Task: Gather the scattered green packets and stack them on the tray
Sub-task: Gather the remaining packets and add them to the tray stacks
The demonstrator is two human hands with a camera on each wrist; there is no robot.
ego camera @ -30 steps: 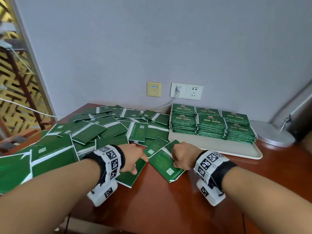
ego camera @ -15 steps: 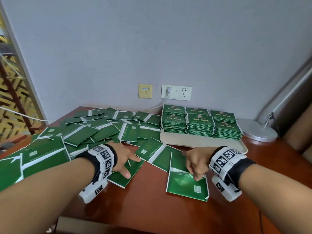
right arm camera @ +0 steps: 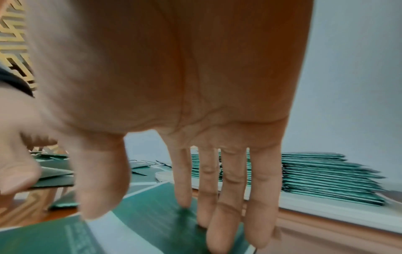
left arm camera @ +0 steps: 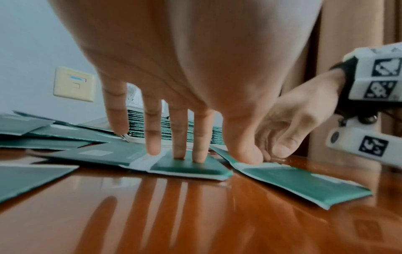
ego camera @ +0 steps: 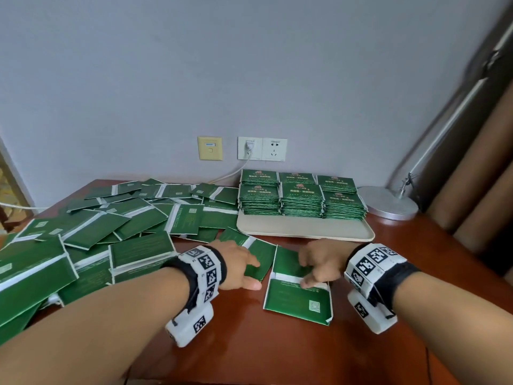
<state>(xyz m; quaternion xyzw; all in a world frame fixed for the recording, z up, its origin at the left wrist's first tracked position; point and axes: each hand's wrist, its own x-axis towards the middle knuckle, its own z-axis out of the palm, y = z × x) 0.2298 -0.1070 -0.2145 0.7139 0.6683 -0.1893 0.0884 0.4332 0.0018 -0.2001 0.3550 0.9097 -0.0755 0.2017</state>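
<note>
Item: green packet (ego camera: 298, 297), flat on table (ego camera: 277, 351) before tray (ego camera: 305, 227), under my right hand (ego camera: 322, 263), fingers straight; second packet (ego camera: 256, 258) pressed by my left hand (ego camera: 238, 263), fingers spread

No text legible: print on the stacked packets (ego camera: 301, 194) at 12 o'clock and loose packet (ego camera: 298, 302) too blurred to read.

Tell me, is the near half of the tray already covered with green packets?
No, the stacks fill only the far part of the tray, and its near strip lies bare.
</note>
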